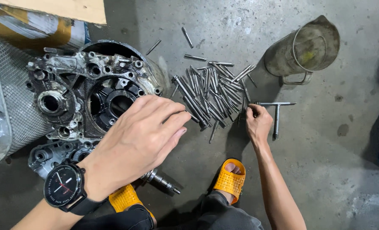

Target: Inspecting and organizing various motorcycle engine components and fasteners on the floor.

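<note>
1. Grey concrete floor (325, 170) carries a pile of steel bolts (211, 91) at centre.
2. Left hand (134, 145) is spread flat, fingers together, over an engine case (83, 91) at 9 o'clock.
3. Right hand (257, 123) rests at the pile's 4 o'clock edge, fingers pinched on one bolt.
4. T-handle wrench (277, 113) lies just beside it.

The left hand (140, 138) hovers over the engine case (87, 91); the right hand (257, 123) touches the pile of bolts (213, 91) on the floor (325, 170).

Dented metal jug (302, 49), wire mesh basket (17, 106), shaft (162, 181), perhaps cardboard (66, 9), orange sandals (229, 179)
</note>
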